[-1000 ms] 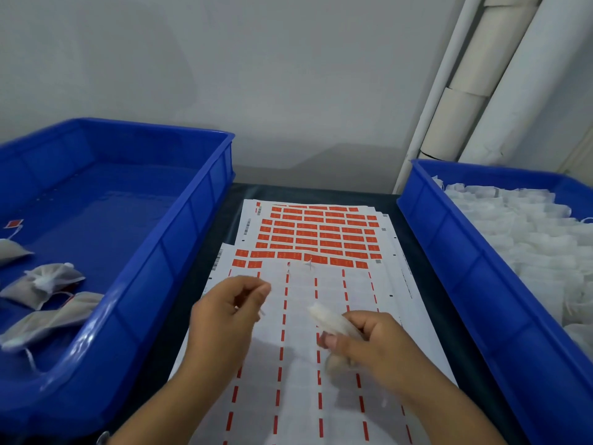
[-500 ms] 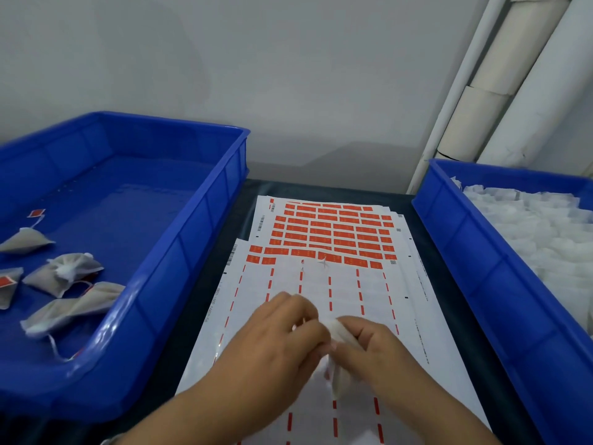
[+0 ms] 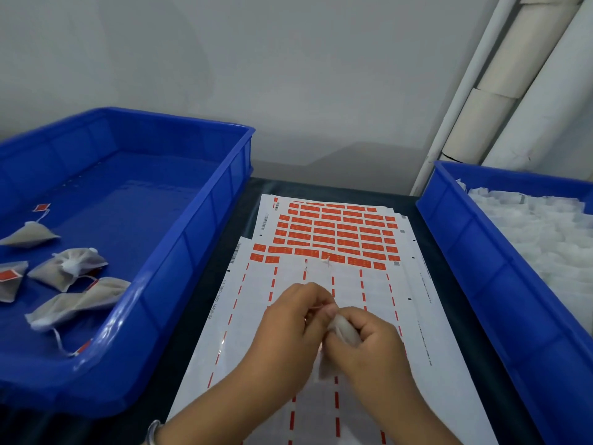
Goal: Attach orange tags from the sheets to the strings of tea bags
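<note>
Sheets of orange tags (image 3: 333, 234) lie stacked on the dark table between two blue bins; the front sheet (image 3: 288, 316) is mostly peeled, with a row of tags left at its far end. My right hand (image 3: 365, 345) grips a white tea bag (image 3: 345, 330) above that sheet. My left hand (image 3: 288, 329) meets it, thumb and fingertips pinching something small and orange-edged at the bag's top; the string is too fine to make out.
The left blue bin (image 3: 199, 226) holds several tea bags with orange tags (image 3: 67, 268). The right blue bin (image 3: 475, 252) is full of white untagged tea bags (image 3: 542, 232). White pipes stand at the back right by the wall.
My hands, apart a second ago, have come together over the front sheet. The view has shifted, showing more of the left bin.
</note>
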A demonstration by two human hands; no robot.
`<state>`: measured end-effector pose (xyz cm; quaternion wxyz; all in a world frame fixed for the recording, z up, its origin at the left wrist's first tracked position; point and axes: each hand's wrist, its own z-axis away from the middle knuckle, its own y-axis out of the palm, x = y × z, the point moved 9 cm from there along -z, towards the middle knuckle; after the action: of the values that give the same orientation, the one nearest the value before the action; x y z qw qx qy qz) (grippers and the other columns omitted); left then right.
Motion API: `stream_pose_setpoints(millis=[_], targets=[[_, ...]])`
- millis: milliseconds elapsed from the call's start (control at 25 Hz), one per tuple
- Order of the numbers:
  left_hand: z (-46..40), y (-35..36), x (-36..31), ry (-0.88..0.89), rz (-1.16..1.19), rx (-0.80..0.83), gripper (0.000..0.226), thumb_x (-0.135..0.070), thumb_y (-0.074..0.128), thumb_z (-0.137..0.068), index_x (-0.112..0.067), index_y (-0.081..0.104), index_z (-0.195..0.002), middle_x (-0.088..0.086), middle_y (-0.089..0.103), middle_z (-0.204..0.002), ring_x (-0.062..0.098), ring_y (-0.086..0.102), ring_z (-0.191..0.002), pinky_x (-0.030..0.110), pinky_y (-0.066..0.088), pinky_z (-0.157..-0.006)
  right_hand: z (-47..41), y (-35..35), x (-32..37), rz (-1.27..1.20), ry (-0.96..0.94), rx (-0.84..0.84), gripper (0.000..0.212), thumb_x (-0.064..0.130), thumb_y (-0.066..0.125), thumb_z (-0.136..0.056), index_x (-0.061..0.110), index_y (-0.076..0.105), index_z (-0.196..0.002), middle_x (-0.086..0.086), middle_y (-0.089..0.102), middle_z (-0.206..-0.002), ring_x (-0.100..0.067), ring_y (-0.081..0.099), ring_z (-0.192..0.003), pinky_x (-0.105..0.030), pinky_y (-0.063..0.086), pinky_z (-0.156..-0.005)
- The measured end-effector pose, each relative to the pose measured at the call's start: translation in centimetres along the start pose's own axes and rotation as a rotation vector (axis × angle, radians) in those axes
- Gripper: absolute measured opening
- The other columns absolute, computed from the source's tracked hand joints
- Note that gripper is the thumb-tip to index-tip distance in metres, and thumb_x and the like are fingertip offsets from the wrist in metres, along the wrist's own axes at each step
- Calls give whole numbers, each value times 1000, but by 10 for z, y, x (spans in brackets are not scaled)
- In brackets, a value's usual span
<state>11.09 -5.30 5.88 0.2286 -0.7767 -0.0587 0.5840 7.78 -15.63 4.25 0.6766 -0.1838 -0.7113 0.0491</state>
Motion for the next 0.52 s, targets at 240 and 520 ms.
stream_pose_setpoints(millis=[240, 520], targets=[[3, 3, 15, -224, 234, -129, 16, -27, 52, -92, -31, 59, -78, -23, 62, -74, -8, 57, -73, 4, 43, -54, 16, -19, 34, 325, -368, -385, 33, 40, 61, -69, 26, 68, -98, 20, 69, -85, 3, 64, -68, 1, 44, -63], [3, 14, 39, -503, 545, -62, 10, -29, 59, -89, -26, 67, -83, -3, 70, -80, 20, 67, -81, 23, 57, -68, 21, -15, 48, 671, -605, -345, 42, 40, 51, -91, 6, 74, -87, -5, 73, -79, -16, 69, -66, -24, 53, -67]])
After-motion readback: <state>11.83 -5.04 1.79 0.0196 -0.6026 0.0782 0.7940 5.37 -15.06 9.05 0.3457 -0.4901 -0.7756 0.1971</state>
